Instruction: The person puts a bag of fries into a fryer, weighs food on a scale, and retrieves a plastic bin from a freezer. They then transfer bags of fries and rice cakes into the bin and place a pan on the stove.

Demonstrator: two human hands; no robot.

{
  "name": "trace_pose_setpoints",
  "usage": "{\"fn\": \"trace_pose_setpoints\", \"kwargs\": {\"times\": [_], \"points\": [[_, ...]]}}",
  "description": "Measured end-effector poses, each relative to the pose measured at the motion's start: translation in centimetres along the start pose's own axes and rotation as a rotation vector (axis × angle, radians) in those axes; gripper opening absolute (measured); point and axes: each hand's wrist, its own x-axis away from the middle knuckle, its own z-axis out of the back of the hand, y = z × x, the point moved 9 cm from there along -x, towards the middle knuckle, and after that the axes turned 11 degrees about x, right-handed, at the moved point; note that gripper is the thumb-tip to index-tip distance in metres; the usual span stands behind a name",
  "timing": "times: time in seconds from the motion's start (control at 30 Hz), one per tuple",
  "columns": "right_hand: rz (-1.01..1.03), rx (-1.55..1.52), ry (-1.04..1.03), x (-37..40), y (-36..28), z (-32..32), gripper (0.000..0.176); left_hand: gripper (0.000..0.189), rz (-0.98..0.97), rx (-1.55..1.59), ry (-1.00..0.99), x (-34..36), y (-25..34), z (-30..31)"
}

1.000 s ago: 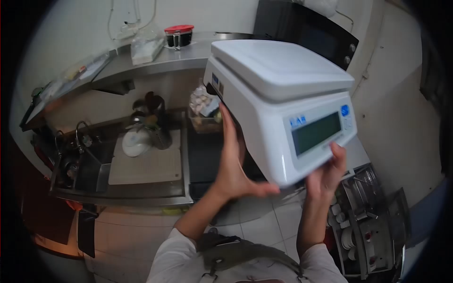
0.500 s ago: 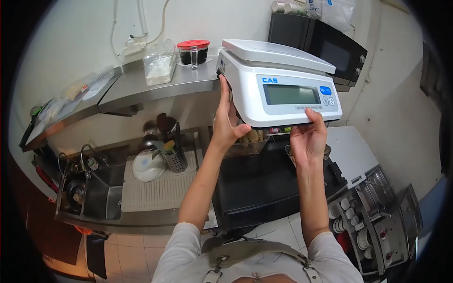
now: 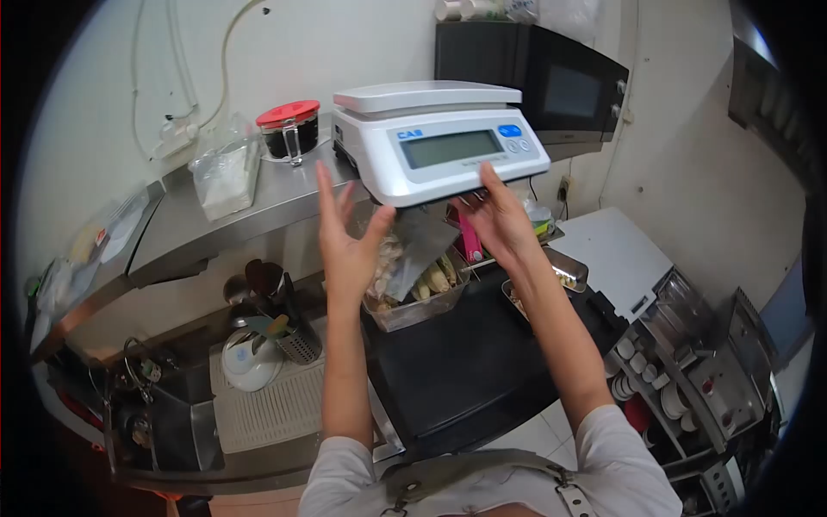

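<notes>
A white CAS weighing scale (image 3: 439, 142) with a grey display is at the level of the steel shelf, slightly tilted, its left rear part over the shelf. My right hand (image 3: 500, 220) holds its front edge from below, thumb on the front face under the display. Beside the scale's lower left corner is my left hand (image 3: 351, 246), fingers spread and pointing up, the thumb tip close to the bottom edge. Left of the scale on the shelf stands a glass jug (image 3: 291, 138) with a red lid and dark contents.
A bag of white items (image 3: 226, 183) lies on the steel shelf (image 3: 164, 237). The black microwave (image 3: 534, 82) is behind the scale at right. Below are a plastic bin (image 3: 418, 312) of vegetables, a black worktop (image 3: 457, 370), a drying mat (image 3: 267, 409) and a sink (image 3: 172, 431).
The scale has moved left against the shelf and lies farther from the camera. My left hand has come off its side and opened. The view has shifted, showing the vegetable bin more fully.
</notes>
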Motion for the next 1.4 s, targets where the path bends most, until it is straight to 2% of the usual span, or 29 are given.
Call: {"fn": "trace_pose_setpoints", "kwargs": {"times": [0.03,0.07,0.13,0.23,0.37,0.43,0.5,0.57,0.63,0.67,0.7,0.77,0.83,0.87,0.9,0.93,0.97,1.0,1.03,1.07,1.1,1.13,1.17,1.2,1.23,1.27,1.3,1.37,1.4], "points": [[-0.05,0.018,-0.004,-0.9,1.0,0.2,0.042,0.083,-0.037,-0.23,0.072,0.0,0.7,0.7],[-0.086,0.065,-0.024,-1.9,2.2,0.4,0.044,0.083,-0.02,-0.226,0.054,-0.2,0.2,0.7],[-0.151,0.185,-0.034,-3.2,3.7,0.6,0.049,0.061,-0.132,-0.465,0.072,-1.0,0.2,0.8],[-0.207,0.478,-0.074,-4.9,3.9,0.9,0.058,0.052,-0.096,-0.529,0.082,-2.1,-2.0,1.5],[-0.252,0.77,-0.114,-7.4,4.5,2.5,0.063,0.049,-0.09,-0.706,0.028,-3.2,-3.9,1.0],[-0.304,0.877,-0.092,-8.3,3.9,3.3,0.062,0.047,-0.19,-0.921,0.068,-3.8,-4.6,0.7],[-0.258,0.908,-0.051,-10.7,4.2,4.4,0.064,0.049,-0.198,-1.019,0.054,-4.8,-6.2,0.5],[-0.217,0.887,0.01,-11.9,4.0,5.0,0.061,0.05,-0.249,-1.27,0.157,-5.0,-6.9,0.5],[-0.06,0.981,0.057,-10.6,2.1,5.0,0.057,0.054,-0.141,-1.239,0.159,-5.1,-7.4,0.6],[-0.027,1.1,0.024,-8.9,0.9,4.9,0.053,0.056,-0.218,-1.221,0.096,-5.3,-7.7,0.9],[0.007,1.221,-0.014,-7.1,-0.2,4.8,0.05,0.059,-0.297,-1.198,0.04,-4.7,-7.7,0.8],[0.231,1.491,-0.088,-1.3,-3.5,6.7,0.042,0.06,0.036,-0.596,-0.018,-1.1,-5.2,-1.9],[0.445,1.627,-0.127,6.8,-8.2,11.2,0.034,0.054,0.289,-0.334,-0.13,3.9,-0.9,-5.6],[0.368,1.645,-0.104,11.1,-10.4,14.9,0.027,0.054,0.358,-0.252,-0.198,6.7,1.3,-7.7],[0.368,1.438,-0.019,15.1,-12.0,19.8,0.028,0.054,0.446,-0.303,-0.207,9.6,2.9,-8.6],[-0.012,1.253,0.067,19.1,-11.7,26.9,0.027,0.054,0.423,-0.149,-0.398,13.0,4.5,-9.6],[-0.142,1.133,0.281,24.4,-11.4,34.7,0.028,0.055,0.382,-0.164,-0.542,16.8,5.7,-9.0],[-0.237,1.073,0.516,31.1,-10.9,42.7,0.028,0.057,0.268,-0.204,-0.447,21.0,6.4,-7.8],[-0.309,1.007,0.742,39.1,-9.8,50.5,0.028,0.077,0.608,0.483,-1.098,23.4,7.6,-15.5],[-0.409,0.965,1.082,48.5,-8.8,55.9,0.028,0.061,0.619,0.708,-0.899,25.1,7.2,-18.3],[-0.357,0.998,1.286,57.5,-8.2,58.3,0.027,0.046,0.631,0.92,-0.69,27.6,5.9,-20.8],[-0.496,0.813,1.545,65.9,-6.1,59.1,0.027,0.052,0.597,0.884,-0.628,29.5,2.5,-22.9],[-0.611,0.582,1.585,72.8,-2.7,59.5,0.028,0.058,0.559,0.847,-0.563,30.1,-0.4,-26.6],[-0.647,0.46,1.639,78.2,0.4,59.4,0.028,0.058,0.757,0.689,-0.442,31.8,-4.2,-30.8],[-0.777,0.367,1.574,80.9,2.6,58.6,0.028,0.045,1.107,0.547,-0.369,33.4,-7.8,-35.6],[-0.806,0.346,1.578,81.9,3.8,57.2,0.029,0.039,1.175,0.517,-0.489,34.9,-11.1,-41.1],[-0.883,0.311,1.315,82.0,6.1,57.3,0.026,0.038,1.191,0.517,-0.674,37.0,-14.0,-45.7],[-1.051,0.784,0.975,76.7,4.8,56.2,0.026,0.04,1.019,0.404,-0.976,41.1,-19.9,-53.0],[-1.066,0.979,0.795,73.7,4.0,56.3,0.027,0.043,1.012,0.365,-0.983,43.8,-24.9,-55.6]]}}
